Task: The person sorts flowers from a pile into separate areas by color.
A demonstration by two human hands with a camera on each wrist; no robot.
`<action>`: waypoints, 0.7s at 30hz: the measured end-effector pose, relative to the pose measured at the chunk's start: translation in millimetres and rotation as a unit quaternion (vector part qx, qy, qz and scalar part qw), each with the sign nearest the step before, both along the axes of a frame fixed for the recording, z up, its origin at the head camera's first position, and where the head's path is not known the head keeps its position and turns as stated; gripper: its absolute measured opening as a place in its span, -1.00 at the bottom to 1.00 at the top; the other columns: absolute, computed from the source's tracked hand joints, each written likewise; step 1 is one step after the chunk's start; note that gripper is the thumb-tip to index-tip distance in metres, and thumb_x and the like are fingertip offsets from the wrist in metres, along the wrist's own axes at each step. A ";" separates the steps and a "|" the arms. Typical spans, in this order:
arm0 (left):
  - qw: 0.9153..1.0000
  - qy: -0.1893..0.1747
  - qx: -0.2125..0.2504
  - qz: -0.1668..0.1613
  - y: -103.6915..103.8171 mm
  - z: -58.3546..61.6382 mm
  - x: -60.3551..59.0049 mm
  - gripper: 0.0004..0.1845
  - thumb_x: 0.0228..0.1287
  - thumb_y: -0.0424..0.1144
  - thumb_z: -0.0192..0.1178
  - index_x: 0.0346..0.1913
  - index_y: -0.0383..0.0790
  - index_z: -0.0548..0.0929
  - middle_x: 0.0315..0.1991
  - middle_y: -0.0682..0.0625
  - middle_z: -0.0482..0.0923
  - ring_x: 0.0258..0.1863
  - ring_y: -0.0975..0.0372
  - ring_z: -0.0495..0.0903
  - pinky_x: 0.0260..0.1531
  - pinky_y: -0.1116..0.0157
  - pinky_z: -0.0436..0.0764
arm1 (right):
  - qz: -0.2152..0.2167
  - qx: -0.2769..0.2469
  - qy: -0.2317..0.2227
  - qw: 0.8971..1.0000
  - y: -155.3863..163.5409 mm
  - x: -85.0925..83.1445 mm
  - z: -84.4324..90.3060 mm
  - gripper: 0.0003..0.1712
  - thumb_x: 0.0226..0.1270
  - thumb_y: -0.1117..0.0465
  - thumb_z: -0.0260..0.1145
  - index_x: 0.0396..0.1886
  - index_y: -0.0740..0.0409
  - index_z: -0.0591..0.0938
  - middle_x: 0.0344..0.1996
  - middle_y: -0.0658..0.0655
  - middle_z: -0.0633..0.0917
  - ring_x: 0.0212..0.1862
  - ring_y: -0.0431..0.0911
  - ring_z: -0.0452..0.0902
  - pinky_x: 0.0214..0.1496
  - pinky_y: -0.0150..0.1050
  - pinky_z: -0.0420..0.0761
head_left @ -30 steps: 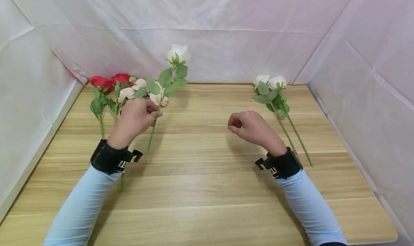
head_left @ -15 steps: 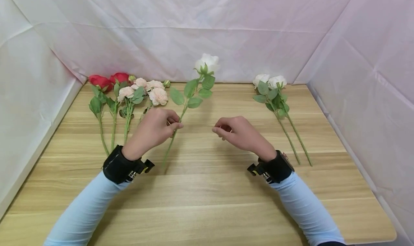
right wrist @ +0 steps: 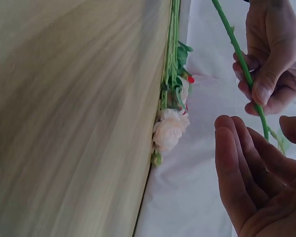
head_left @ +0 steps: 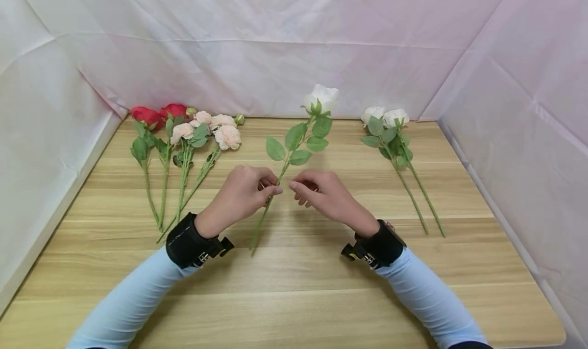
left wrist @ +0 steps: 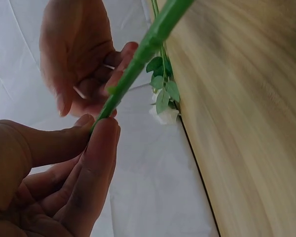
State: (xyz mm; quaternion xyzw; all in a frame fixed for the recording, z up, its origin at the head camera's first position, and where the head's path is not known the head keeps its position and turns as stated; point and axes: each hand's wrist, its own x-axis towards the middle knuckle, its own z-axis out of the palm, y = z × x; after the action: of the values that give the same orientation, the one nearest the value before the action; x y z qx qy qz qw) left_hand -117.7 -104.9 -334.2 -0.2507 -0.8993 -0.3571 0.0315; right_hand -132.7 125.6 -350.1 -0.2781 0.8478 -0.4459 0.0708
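Observation:
My left hand (head_left: 243, 193) pinches the green stem of a white rose (head_left: 323, 98) between thumb and fingers. The rose leans up to the right above the table, its leaves over the hand and the stem's lower end below it. In the left wrist view the thick green stem (left wrist: 143, 54) passes out of the pinch. Close to the stem, on its right, is my right hand (head_left: 323, 191), apart from it. In the right wrist view the fingers (right wrist: 232, 163) of this hand are loosely bent, with the thumb apart and nothing held.
On the left of the wooden table (head_left: 294, 308) lie two red roses (head_left: 147, 117) and pale pink flowers (head_left: 227, 136) with their stems towards me. Two white roses (head_left: 396, 117) lie at the right. White cloth (head_left: 275, 48) closes off the back and sides.
My left hand has carried the white rose rightwards and nearer to me, away from the pink flowers. My right hand has moved left towards the stem.

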 end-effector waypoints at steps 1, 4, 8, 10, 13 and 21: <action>1.000 0.002 0.002 0.000 1.8 -0.2 0.9 -0.90 0.31 -0.27 0.43 -0.25 -0.26 0.79 -0.45 -0.02 0.79 -0.68 0.45 0.59 -0.47 0.36 0.60 | -0.002 -0.006 -0.007 1.000 -0.7 0.4 -0.6 -0.71 0.62 0.07 0.19 -0.14 0.13 0.75 -0.40 0.17 0.77 -0.39 0.07 0.74 -0.34 -0.17 0.74; 1.000 0.009 0.005 0.003 6.4 -1.0 3.3 -0.90 0.29 -0.26 0.45 -0.26 -0.25 0.80 -0.46 -0.01 0.79 -0.65 0.42 0.60 -0.50 0.38 0.57 | -0.010 -0.023 -0.023 0.999 -2.9 2.4 -1.6 -0.69 0.62 0.07 0.19 -0.09 0.17 0.75 -0.37 0.23 0.77 -0.37 0.12 0.75 -0.31 -0.07 0.76; 1.000 0.010 0.009 0.003 10.2 -2.0 6.5 -0.90 0.29 -0.26 0.45 -0.26 -0.24 0.81 -0.47 0.00 0.78 -0.63 0.41 0.60 -0.52 0.39 0.54 | -0.022 -0.053 -0.042 0.997 -6.1 5.3 -3.2 -0.66 0.62 0.07 0.19 -0.01 0.24 0.72 -0.31 0.33 0.77 -0.33 0.21 0.75 -0.29 -0.02 0.77; 1.000 0.003 0.012 0.000 11.5 -2.3 7.8 -0.90 0.30 -0.26 0.44 -0.25 -0.24 0.81 -0.46 0.00 0.79 -0.62 0.40 0.61 -0.53 0.40 0.53 | -0.024 -0.069 -0.050 0.996 -8.0 6.3 -4.0 -0.67 0.61 0.08 0.20 0.00 0.25 0.71 -0.29 0.37 0.77 -0.32 0.26 0.75 -0.30 -0.02 0.77; 1.000 -0.007 0.015 -0.002 13.1 -2.8 9.4 -0.91 0.31 -0.27 0.43 -0.24 -0.23 0.81 -0.45 0.01 0.79 -0.61 0.39 0.61 -0.57 0.42 0.51 | -0.021 -0.076 -0.061 0.995 -10.6 7.4 -5.5 -0.72 0.61 0.08 0.20 -0.04 0.18 0.70 -0.28 0.38 0.77 -0.31 0.27 0.75 -0.31 -0.04 0.77; 1.000 0.002 0.011 -0.005 15.1 -3.9 11.6 -0.93 0.29 -0.31 0.43 -0.21 -0.22 0.82 -0.43 0.01 0.80 -0.60 0.42 0.56 -0.59 0.44 0.45 | -0.023 -0.086 -0.075 0.993 -15.9 9.9 -9.1 -0.74 0.62 0.11 0.20 -0.18 0.18 0.69 -0.31 0.38 0.76 -0.32 0.26 0.75 -0.33 -0.10 0.77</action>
State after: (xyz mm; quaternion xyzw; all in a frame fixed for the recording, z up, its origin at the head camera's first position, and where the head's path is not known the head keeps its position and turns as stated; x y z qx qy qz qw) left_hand -106.1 -89.8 -338.1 -0.2558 -0.8939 -0.3667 0.0339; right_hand -122.8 109.7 -359.2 -0.2295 0.8045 -0.5386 0.1000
